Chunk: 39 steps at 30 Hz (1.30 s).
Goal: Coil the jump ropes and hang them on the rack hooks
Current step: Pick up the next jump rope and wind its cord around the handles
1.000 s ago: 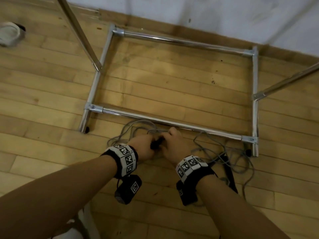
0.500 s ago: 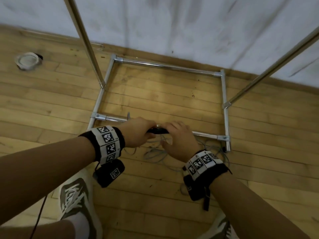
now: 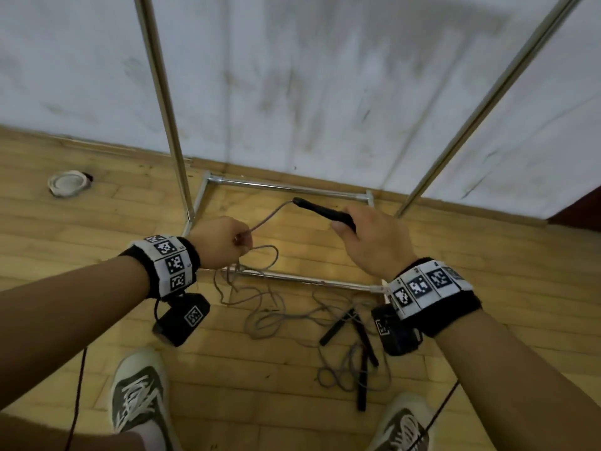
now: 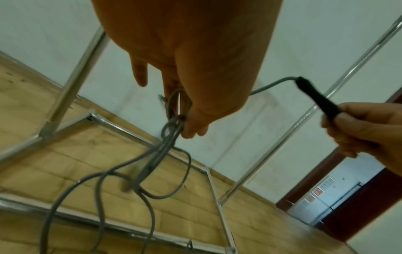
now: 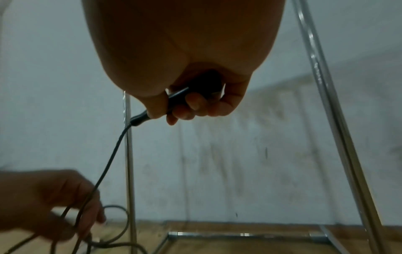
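My right hand [image 3: 361,236] grips the black handle [image 3: 320,211] of a grey jump rope, raised above the floor; the handle [image 5: 174,101] shows between my curled fingers in the right wrist view. Its grey cord [image 3: 266,218] runs left and down to my left hand [image 3: 221,242], which pinches several strands of cord [image 4: 176,110]. From there the cord hangs in loose loops [image 3: 257,304] to the wooden floor. More rope and black handles [image 3: 351,333] lie tangled on the floor near my right foot. The chrome rack [image 3: 162,102] stands ahead; its hooks are out of view.
The rack's base frame [image 3: 286,187] lies on the floor against a white wall, with two slanted uprights [image 3: 481,105]. A round white object [image 3: 66,182] sits on the floor at left. My shoes [image 3: 140,395] are at the bottom edge.
I have straightened up from the floor. My hands rose and moved apart: the right one lifted the black handle up and right, the left one keeps the cord, which now trails from the pile.
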Each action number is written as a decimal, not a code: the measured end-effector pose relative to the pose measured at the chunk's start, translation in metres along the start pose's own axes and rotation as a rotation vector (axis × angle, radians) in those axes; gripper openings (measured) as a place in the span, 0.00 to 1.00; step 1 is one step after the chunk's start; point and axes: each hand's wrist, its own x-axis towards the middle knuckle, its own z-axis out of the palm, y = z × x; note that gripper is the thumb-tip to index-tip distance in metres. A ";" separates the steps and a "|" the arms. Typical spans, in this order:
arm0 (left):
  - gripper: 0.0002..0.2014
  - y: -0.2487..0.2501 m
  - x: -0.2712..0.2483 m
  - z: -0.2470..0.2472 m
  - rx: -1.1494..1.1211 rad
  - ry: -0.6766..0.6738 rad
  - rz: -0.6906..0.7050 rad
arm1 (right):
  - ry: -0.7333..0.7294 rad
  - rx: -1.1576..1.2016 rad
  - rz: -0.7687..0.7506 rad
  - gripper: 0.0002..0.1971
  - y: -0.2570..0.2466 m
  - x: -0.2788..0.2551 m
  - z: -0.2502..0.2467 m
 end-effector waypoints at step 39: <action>0.18 0.107 -0.026 -0.092 -0.343 -0.166 0.400 | -0.086 0.572 -0.149 0.05 -0.056 0.005 -0.098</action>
